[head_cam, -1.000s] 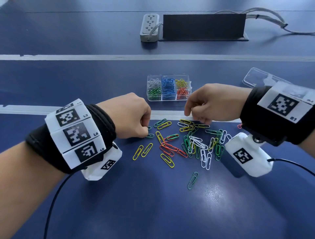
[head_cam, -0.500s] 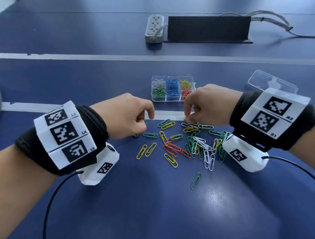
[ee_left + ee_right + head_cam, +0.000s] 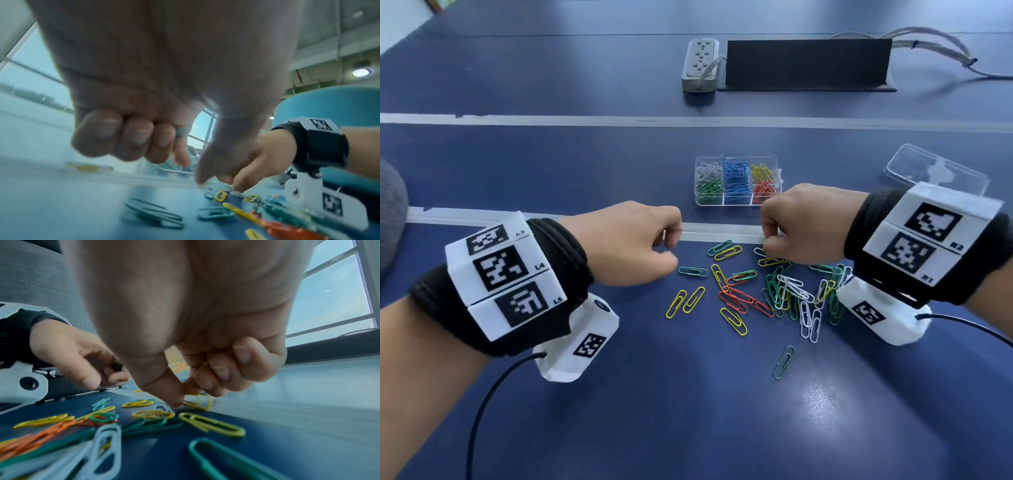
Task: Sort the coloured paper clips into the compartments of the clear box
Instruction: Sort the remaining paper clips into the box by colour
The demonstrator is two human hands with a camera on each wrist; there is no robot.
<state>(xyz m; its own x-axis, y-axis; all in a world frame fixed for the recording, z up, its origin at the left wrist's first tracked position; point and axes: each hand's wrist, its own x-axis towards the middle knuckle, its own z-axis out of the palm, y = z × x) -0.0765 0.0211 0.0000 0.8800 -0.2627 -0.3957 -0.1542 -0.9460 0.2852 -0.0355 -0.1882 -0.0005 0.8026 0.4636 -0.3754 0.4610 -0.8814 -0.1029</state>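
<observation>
The clear box [image 3: 736,204] stands beyond the white line, its compartments holding white, blue, yellow, green and red clips. A loose pile of coloured paper clips [image 3: 774,291] lies in front of it. My left hand [image 3: 671,240] hovers at the pile's left edge with its fingers curled, and a green clip [image 3: 180,131] is tucked between them. My right hand [image 3: 770,244] is at the pile's far edge. Its thumb and forefinger pinch a yellow clip [image 3: 198,400] on the table, and another yellow clip [image 3: 204,365] sits in its curled fingers.
The box's clear lid [image 3: 935,171] lies to the right, behind my right wrist. A grey power strip [image 3: 700,65], a black panel [image 3: 808,63] and cables [image 3: 928,41] sit at the back. One green clip [image 3: 784,361] lies apart, nearer to me.
My left hand has lifted off the table from the pile's left edge, still curled. My right hand has stayed at the pile's far edge, working at the yellow clips.
</observation>
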